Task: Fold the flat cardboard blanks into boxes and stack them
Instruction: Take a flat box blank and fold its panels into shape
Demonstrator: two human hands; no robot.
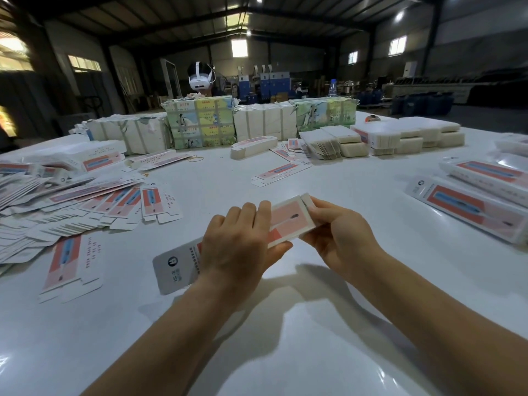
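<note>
Now the left hand (240, 244) curls over the middle of the half-formed box (285, 221), held just above the white table (314, 338), while the right hand (340, 241) pinches its far end flap (307, 200). Best to crease that flap squarely and tuck it fully before releasing.

- Dim warehouse hall, dark steel roof trusses (183, 27) across the top of the frame.
- Small bright ceiling lamps (399, 15) at upper centre and upper right.
- Pale square windows (239, 48) high on the far wall, more at upper right; barred windows (84, 64) at upper left.
- Glossy white table (285, 352) filling the lower frame, reflecting light.
- Blue cabinets or machines (270, 82) at centre back; dark blue drums (423, 102) at right, on grey floor.
</note>
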